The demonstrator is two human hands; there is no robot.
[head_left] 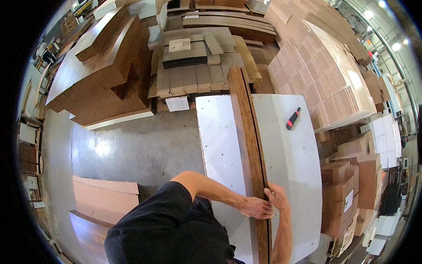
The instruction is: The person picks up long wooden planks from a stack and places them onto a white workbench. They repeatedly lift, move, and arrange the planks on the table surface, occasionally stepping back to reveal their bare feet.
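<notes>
A long brown wooden board (246, 132), or a tight stack of them with a dark seam along the right side, lies lengthwise on a white worktable (220, 132). Reaching over its top from the left, my left hand (257, 207) has its fingers closed at the right edge. Opposite it, my right hand (278, 196) bends its fingers together against the same edge, close to the left hand. What the fingertips pinch there is too small to make out. Farther up the table, right of the board, rests a red and black utility knife (293, 119).
Stacked brown panels (101, 83) stand at the far left. Behind the table is a pallet of grey-brown boards (193, 79). A wrapped pallet of light cartons (321, 79) and brown boxes (338, 193) line the right side. Flat cardboard (105, 193) lies on the floor at left.
</notes>
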